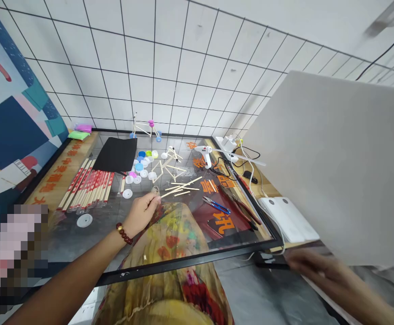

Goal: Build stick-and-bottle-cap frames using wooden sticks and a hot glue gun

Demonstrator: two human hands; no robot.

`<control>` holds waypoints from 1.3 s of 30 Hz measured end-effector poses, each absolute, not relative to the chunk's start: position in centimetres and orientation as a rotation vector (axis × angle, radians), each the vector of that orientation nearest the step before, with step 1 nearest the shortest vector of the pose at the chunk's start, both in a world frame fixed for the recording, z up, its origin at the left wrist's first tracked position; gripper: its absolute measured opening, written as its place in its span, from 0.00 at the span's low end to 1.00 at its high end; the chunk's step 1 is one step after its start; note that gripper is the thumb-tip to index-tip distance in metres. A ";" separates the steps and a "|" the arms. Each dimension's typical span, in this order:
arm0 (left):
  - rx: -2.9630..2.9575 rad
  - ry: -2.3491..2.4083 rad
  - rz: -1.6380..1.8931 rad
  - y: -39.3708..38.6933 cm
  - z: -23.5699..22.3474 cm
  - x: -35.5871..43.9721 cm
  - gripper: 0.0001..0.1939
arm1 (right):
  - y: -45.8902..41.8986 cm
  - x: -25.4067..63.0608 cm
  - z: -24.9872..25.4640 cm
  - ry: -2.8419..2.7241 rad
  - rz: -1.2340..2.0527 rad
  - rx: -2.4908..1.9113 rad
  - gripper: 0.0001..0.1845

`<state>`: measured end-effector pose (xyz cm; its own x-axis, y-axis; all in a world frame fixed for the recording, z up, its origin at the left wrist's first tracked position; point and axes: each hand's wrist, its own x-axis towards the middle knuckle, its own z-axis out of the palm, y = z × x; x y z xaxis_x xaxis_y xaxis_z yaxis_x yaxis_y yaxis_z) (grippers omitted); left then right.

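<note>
My left hand, with a beaded bracelet on its wrist, pinches the end of a thin wooden stick above the table. Several more loose sticks lie just beyond its fingertips. Behind them stands a small frame of joined sticks, beside several plastic bottle caps in white, blue, yellow and pink. My right hand is off the table's right front corner, near a flat black object. Motion smears it, so its fingers cannot be made out.
Wrapped chopsticks and a black sheet lie left. A white glue gun, blue-handled snips and red-handled pliers are right. Another stick model stands at the back. A large grey panel rises on the right.
</note>
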<state>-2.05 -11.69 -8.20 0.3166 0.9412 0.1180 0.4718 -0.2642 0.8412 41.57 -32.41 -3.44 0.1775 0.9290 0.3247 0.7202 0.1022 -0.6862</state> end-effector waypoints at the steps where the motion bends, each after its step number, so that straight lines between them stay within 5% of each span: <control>1: 1.874 1.249 0.833 -11.7 -8.2 -1.9 0.19 | -33.6 43.1 -3.3 -1.688 0.368 -1.806 0.13; 5: 1.899 1.253 0.851 -11.8 -8.4 -1.7 0.19 | -32.9 42.8 -0.5 -1.637 0.110 -2.018 0.20; 10: 2.015 1.186 0.965 -11.6 -9.0 -2.0 0.12 | -23.2 31.9 2.5 -1.942 0.504 -1.587 0.13; 18: 2.225 1.223 0.987 -11.3 -9.3 -2.7 0.08 | -11.1 20.5 -6.5 -1.945 0.498 -1.122 0.07; 26: 2.203 1.269 0.923 -11.3 -9.6 -2.5 0.07 | -10.8 20.9 -9.9 -2.041 0.017 -1.107 0.10; 39: 2.064 1.248 0.977 -11.1 -9.3 -2.6 0.12 | -11.6 20.7 -9.5 -2.218 0.004 -0.977 0.10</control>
<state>-2.64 -11.14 -9.29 0.3107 0.8995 0.3073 0.5136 -0.4309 0.7420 20.68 -11.57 -9.51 -0.4685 0.6478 0.6007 0.6454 0.7153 -0.2680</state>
